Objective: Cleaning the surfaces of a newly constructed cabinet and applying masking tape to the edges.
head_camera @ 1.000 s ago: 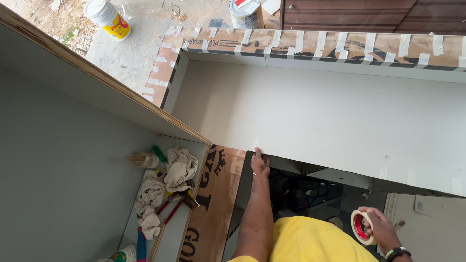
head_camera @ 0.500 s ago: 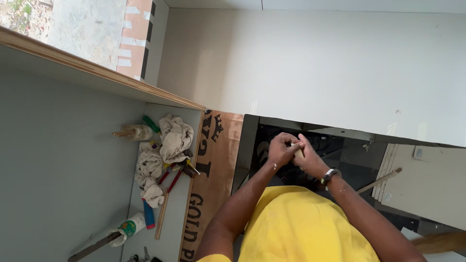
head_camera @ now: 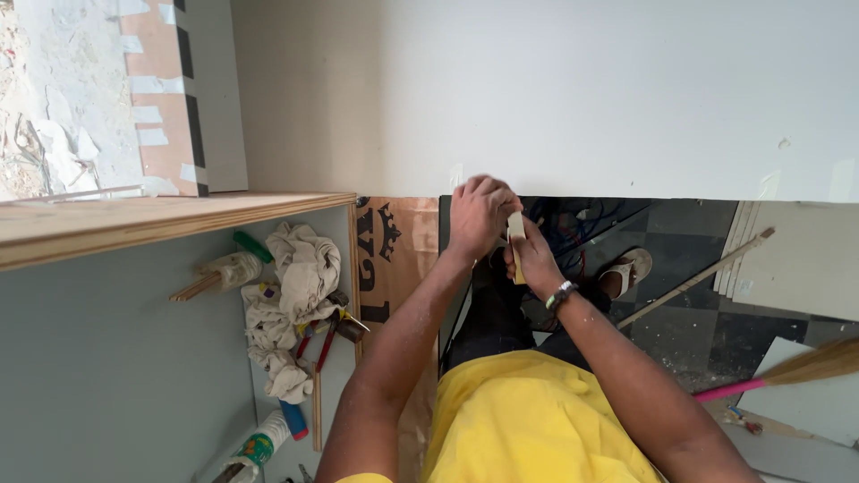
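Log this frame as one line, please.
left hand: grips masking tape roll | right hand: on same roll | setting: white panel edge | nearby: rags, pliers

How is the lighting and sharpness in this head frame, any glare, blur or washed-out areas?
Head view: even daylight, no hard shadows; the white panel is bright, with faint glare at its right edge. The outdoor ground at top left is nearly washed out. Left hand, right hand and tape roll are sharp, no motion blur.

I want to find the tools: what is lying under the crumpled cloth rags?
Under the crumpled rags, red-handled pliers stick out and a thin wooden strip shows below. The rags hide the rest.
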